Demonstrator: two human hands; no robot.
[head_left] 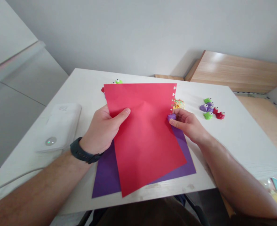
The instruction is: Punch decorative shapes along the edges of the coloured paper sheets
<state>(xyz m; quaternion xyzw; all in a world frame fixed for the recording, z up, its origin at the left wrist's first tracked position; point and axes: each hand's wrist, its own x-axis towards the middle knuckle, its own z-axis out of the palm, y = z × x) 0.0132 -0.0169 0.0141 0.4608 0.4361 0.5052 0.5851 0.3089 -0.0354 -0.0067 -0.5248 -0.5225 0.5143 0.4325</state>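
Observation:
A sheet of red paper (147, 135) is held up at a tilt above the table. My left hand (105, 125) grips its left edge, thumb on the front and fingers hidden behind. At the right edge, my right hand (187, 124) pinches a small purple craft punch (171, 117), which sits against the paper. Small heart and star cut-outs run down that edge above the punch. Under the red sheet lies purple paper (107, 175) on the table. Just behind the right edge is a pile of small coloured paper bits (178, 103).
Several green, purple and red punches with googly eyes (210, 108) stand on the white table (223, 147) at the right. More, partly hidden, show behind the sheet, including a green punch (118, 81). A white box-shaped device (60, 125) with a cable lies at the left.

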